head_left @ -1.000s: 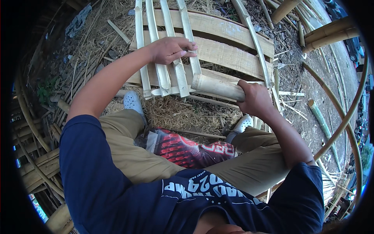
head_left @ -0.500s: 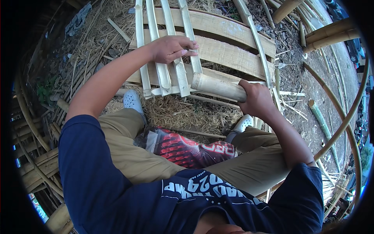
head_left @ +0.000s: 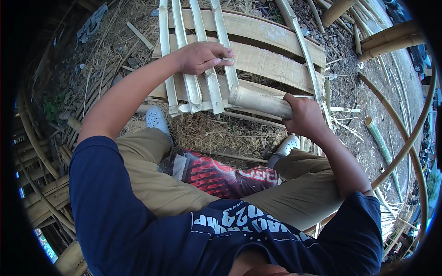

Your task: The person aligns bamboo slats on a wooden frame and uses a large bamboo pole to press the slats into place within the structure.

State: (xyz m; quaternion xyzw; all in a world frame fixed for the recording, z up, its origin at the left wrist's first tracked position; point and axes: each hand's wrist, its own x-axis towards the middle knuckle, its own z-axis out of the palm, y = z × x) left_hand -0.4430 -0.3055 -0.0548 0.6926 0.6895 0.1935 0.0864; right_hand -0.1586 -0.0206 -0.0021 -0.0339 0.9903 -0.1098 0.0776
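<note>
Four strips [head_left: 190,87], one bamboo tube [head_left: 259,102].
Right hand [head_left: 304,115] grips tube; left hand [head_left: 201,58], ten o'clock of it, loosely open over strips. Stray swing could bruise fingers [head_left: 221,50].

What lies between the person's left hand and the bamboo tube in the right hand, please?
In the head view, the lower end of the fourth bamboo strip from the left lies between the left hand and tube, over wooden slats.

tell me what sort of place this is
Probably an outdoor bamboo workshop or yard: split bamboo strips lie across wooden boards, straw-like scraps litter the ground, and thick bamboo poles show at the upper right.
</note>
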